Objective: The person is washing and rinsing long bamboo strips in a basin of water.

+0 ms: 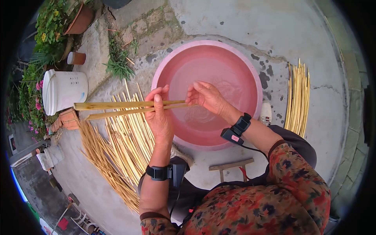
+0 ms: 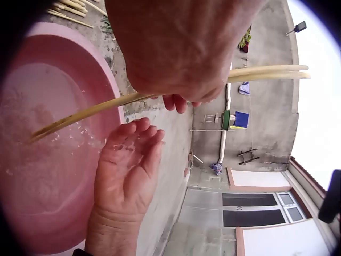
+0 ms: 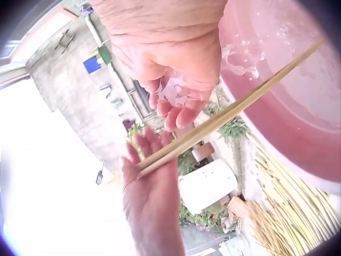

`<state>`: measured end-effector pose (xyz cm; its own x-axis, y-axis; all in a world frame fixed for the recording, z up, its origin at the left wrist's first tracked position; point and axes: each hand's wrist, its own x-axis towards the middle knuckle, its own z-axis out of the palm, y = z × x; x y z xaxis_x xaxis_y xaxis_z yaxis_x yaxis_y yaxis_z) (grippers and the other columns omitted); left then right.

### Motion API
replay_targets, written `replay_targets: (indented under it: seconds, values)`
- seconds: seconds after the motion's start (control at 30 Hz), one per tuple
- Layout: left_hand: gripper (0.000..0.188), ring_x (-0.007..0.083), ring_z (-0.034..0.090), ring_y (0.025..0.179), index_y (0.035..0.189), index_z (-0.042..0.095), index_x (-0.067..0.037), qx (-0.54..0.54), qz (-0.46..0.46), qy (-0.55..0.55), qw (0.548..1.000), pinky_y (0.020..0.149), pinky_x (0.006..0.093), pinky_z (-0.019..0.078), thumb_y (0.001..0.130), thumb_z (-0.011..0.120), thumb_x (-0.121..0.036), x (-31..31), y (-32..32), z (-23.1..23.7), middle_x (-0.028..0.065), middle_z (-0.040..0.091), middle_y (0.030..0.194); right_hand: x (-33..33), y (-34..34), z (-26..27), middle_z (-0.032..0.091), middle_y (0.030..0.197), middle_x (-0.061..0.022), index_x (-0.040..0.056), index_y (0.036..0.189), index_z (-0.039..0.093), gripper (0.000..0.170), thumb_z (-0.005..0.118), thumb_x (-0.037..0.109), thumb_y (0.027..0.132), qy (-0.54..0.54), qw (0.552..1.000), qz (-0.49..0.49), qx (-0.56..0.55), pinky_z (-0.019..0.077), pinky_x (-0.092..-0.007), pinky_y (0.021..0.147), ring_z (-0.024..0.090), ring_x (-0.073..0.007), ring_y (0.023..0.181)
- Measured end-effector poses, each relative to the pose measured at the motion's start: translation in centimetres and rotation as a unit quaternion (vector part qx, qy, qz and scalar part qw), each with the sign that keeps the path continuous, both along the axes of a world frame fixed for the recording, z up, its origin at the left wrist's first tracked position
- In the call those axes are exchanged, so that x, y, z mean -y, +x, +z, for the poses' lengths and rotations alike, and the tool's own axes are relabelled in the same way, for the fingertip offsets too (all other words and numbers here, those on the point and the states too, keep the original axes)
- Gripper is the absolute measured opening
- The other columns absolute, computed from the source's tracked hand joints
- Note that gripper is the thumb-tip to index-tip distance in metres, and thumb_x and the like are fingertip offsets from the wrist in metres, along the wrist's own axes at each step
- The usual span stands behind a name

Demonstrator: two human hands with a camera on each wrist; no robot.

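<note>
Two long yellow stalks (image 1: 125, 104) lie across my left hand (image 1: 159, 121), which grips them with the thumb over them, left of the pink basin's middle. Beside their right ends is my right hand (image 1: 207, 97), above the basin (image 1: 256, 92). In the left wrist view, my right hand (image 2: 125, 173) is palm up and cupped below the stalks (image 2: 90, 111), with water in the palm. Water also shows in the cupped right hand (image 3: 168, 69) in the right wrist view, with splashes beside it; the left hand (image 3: 154, 202) supports the stalks (image 3: 224, 116).
Peeled stalks (image 1: 131, 135) and browner ones (image 1: 103, 156) spread on the ground at left; another bundle (image 1: 297, 100) lies right of the basin. A white bucket (image 1: 66, 92), plants and bricks (image 1: 69, 118) stand at left. A small wooden stool (image 1: 231, 164) is near the knees.
</note>
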<state>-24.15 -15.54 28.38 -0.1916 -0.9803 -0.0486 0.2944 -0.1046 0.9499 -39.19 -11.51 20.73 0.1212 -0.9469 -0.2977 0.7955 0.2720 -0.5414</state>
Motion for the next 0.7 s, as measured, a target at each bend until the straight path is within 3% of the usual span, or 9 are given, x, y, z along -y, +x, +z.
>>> replay_targets:
  seconds: [0.13, 0.17, 0.2, 0.23, 0.37, 0.47, 0.53, 0.67, 0.7]
  values:
    - [0.026, 0.0193, 0.050, 0.100, 0.099, 0.050, 0.000, -0.061, 0.003, 0.122, 0.991, 0.092, 0.0320, 0.0363, 0.090, 0.039, -0.023, -0.1, -0.6, -0.8, 0.0120, 0.054, 0.103, 0.1, 4.4, 8.8, 0.053, 0.087, -0.0084, 0.0023, 0.088, 0.052, 0.016, 0.047, 0.018, 0.087, -0.152, 0.974, 0.006, -0.166, 0.0454, -0.0298, 0.075, 0.055, -0.0194, 0.084]
    - [0.028, 0.0186, 0.050, 0.097, 0.098, 0.051, 0.002, -0.076, -0.011, 0.135, 0.988, 0.089, 0.0310, 0.0374, 0.090, 0.038, -0.022, 0.3, -0.4, -0.9, 0.0118, 0.053, 0.104, 0.1, 4.7, 9.3, 0.051, 0.090, -0.0080, 0.0025, 0.089, 0.052, 0.012, 0.048, 0.013, 0.085, -0.243, 0.906, -0.027, -0.346, 0.0434, -0.0311, 0.078, 0.053, -0.0200, 0.088]
    - [0.028, 0.0186, 0.050, 0.097, 0.098, 0.051, 0.002, -0.082, -0.015, 0.132, 0.988, 0.089, 0.0310, 0.0374, 0.090, 0.038, -0.022, 0.1, -0.7, -0.6, 0.0118, 0.053, 0.104, -0.1, 4.7, 9.8, 0.049, 0.094, -0.0077, 0.0026, 0.091, 0.051, 0.010, 0.048, 0.008, 0.083, -0.322, 0.795, -0.059, -0.510, 0.0413, -0.0323, 0.081, 0.050, -0.0205, 0.091]
    - [0.025, 0.0200, 0.052, 0.094, 0.097, 0.051, 0.001, -0.105, -0.010, 0.125, 0.987, 0.085, 0.0317, 0.0401, 0.089, 0.041, -0.021, 0.1, -1.1, -0.2, 0.0128, 0.055, 0.097, -0.5, 4.7, 10.8, 0.047, 0.093, -0.0080, 0.0033, 0.092, 0.052, 0.015, 0.051, 0.001, 0.077, -0.342, 0.753, -0.054, -0.560, 0.0393, -0.0327, 0.083, 0.049, -0.0235, 0.093]
    - [0.022, 0.0217, 0.054, 0.091, 0.098, 0.049, 0.001, -0.148, -0.012, 0.098, 0.984, 0.080, 0.0330, 0.0444, 0.090, 0.042, -0.018, 0.1, -2.0, 0.9, 0.0148, 0.056, 0.093, -0.4, 3.5, 9.7, 0.047, 0.094, -0.0089, 0.0034, 0.094, 0.050, 0.018, 0.050, 0.000, 0.076, -0.336, 0.740, -0.089, -0.575, 0.0391, -0.0332, 0.083, 0.049, -0.0254, 0.092]
    - [0.021, 0.0207, 0.053, 0.094, 0.101, 0.047, 0.001, -0.158, -0.020, 0.090, 0.983, 0.081, 0.0313, 0.0439, 0.090, 0.040, -0.016, 0.2, -2.3, 0.7, 0.0157, 0.054, 0.100, -0.3, 2.6, 7.6, 0.048, 0.095, -0.0103, 0.0049, 0.098, 0.048, 0.024, 0.052, 0.001, 0.075, -0.253, 0.753, -0.105, -0.598, 0.0393, -0.0346, 0.081, 0.049, -0.0276, 0.090]
    - [0.023, 0.0201, 0.051, 0.097, 0.102, 0.047, 0.001, -0.121, -0.030, 0.084, 0.989, 0.084, 0.0310, 0.0413, 0.091, 0.040, -0.018, -0.3, -2.8, 1.3, 0.0157, 0.053, 0.106, -0.4, 2.6, 7.0, 0.049, 0.089, -0.0114, 0.0082, 0.099, 0.047, 0.027, 0.052, 0.003, 0.073, -0.258, 0.591, -0.105, -0.757, 0.0408, -0.0381, 0.072, 0.049, -0.0295, 0.088]
    - [0.026, 0.0199, 0.047, 0.102, 0.103, 0.047, 0.001, -0.103, -0.007, 0.048, 0.993, 0.089, 0.0316, 0.0370, 0.091, 0.038, -0.021, -0.6, -3.0, 1.5, 0.0151, 0.050, 0.113, 0.0, 3.1, 6.4, 0.051, 0.087, -0.0110, 0.0095, 0.099, 0.047, 0.026, 0.053, 0.007, 0.074, -0.264, 0.584, -0.082, -0.763, 0.0399, -0.0402, 0.071, 0.049, -0.0297, 0.084]
    - [0.027, 0.0200, 0.046, 0.104, 0.101, 0.048, 0.001, -0.090, -0.009, 0.043, 0.995, 0.091, 0.0320, 0.0353, 0.092, 0.038, -0.022, -0.7, -2.9, 1.7, 0.0149, 0.051, 0.112, 0.1, 3.3, 6.6, 0.051, 0.085, -0.0112, 0.0094, 0.099, 0.047, 0.026, 0.052, 0.007, 0.074, -0.256, 0.614, -0.087, -0.741, 0.0401, -0.0404, 0.070, 0.050, -0.0298, 0.083]
